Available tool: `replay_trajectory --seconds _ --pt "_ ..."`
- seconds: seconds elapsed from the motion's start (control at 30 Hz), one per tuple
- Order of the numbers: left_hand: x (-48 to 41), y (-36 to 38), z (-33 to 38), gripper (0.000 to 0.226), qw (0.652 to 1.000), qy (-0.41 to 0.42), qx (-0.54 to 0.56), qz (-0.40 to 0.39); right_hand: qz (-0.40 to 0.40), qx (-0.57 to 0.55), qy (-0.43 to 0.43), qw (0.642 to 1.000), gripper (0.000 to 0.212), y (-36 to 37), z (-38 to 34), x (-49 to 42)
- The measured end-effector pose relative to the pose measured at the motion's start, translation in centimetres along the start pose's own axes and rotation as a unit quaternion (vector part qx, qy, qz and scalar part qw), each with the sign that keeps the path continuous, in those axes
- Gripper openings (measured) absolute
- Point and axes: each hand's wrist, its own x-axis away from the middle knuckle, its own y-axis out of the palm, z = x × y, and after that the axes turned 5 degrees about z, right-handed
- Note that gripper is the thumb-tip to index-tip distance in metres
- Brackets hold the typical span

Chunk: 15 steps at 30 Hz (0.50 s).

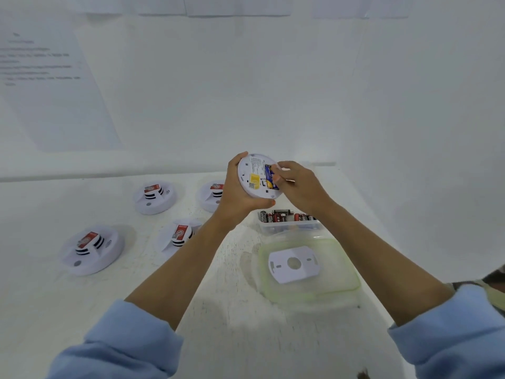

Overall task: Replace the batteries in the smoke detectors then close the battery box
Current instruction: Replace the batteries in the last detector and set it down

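Lab-like test room — white table (232,337), plain white walls (273,91), printed sheet (54,91) taped up

- A white table (232,337) has tiny dark specks on its top.
- A white wall (273,91) stands behind the table.
- A big sheet of paper (54,91) hangs on the wall at the left, with blurry writing.
- More white sheets (237,6) hang along the top.

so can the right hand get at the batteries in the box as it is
Probably yes: the battery box sits open just below the right hand, its lid off beside it, the batteries uncovered. But its fingers pinch the blue battery in the smoke detector.
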Motion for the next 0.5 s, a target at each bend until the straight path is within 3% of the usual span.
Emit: replay_trajectory --seconds 0.2,0.27,0.33,0.4,0.5 --pt "2.5 -1.0 0.5 0.101 1.0 0.013 -0.01 -0.015 -0.083 -0.176 0.092 0.977 0.036 -1.3 -0.4 2.7" --pt "3.8 -1.2 0.7 0.1 1.0 0.006 -0.01 -0.02 -0.088 -0.186 0.103 0.973 0.044 -1.9 0.0 3.8" --pt "4.9 -1.4 1.1 0.101 1.0 0.007 -0.017 -0.018 -0.101 -0.143 0.097 0.98 0.044 -2.9 0.0 5.0" --pt "6.1 -1.4 1.4 0.104 1.0 0.0 -0.021 -0.011 -0.168 -0.056 0.086 0.981 0.039 -3.9 0.0 6.4" --pt "7.8 -1.3 2.0 0.104 0.999 -0.006 -0.034 -0.004 -0.285 0.101 0.069 0.951 0.046 -3.8 0.2 8.5"
